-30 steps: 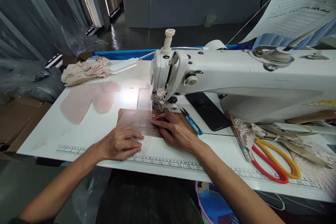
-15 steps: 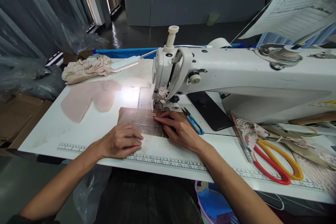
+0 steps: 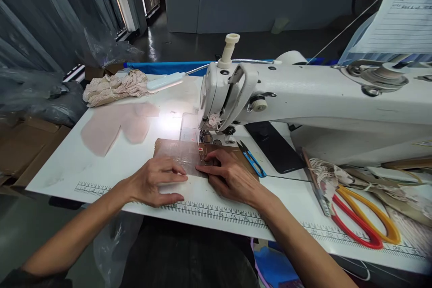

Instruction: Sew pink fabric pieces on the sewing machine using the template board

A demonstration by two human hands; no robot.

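My left hand point(image 3: 153, 181) lies on the white table, fingers stretched and a little apart, pressing the near edge of a thin see-through fabric piece over a brown cardboard sheet point(image 3: 175, 153). My right hand point(image 3: 229, 175) rests beside it with fingers extended flat, fingertips pressing the same piece just in front of the presser foot point(image 3: 204, 137) of the white sewing machine point(image 3: 303, 99). A small red mark point(image 3: 200, 149) sits near the fingertips. Neither hand grips anything.
Blue thread snips point(image 3: 252, 161) lie right of my right hand, a black phone point(image 3: 275, 146) behind them. Red and orange scissors point(image 3: 364, 216), lace trim point(image 3: 326, 173) at right. Pink fabric pieces point(image 3: 111, 128), a beige lace pile point(image 3: 114, 87) and a lamp point(image 3: 165, 82) at left. A ruler point(image 3: 216, 212) runs along the table's front edge.
My right hand has drawn back slightly toward me and my left fingers have shifted right along the piece's edge. The view has drifted a little.
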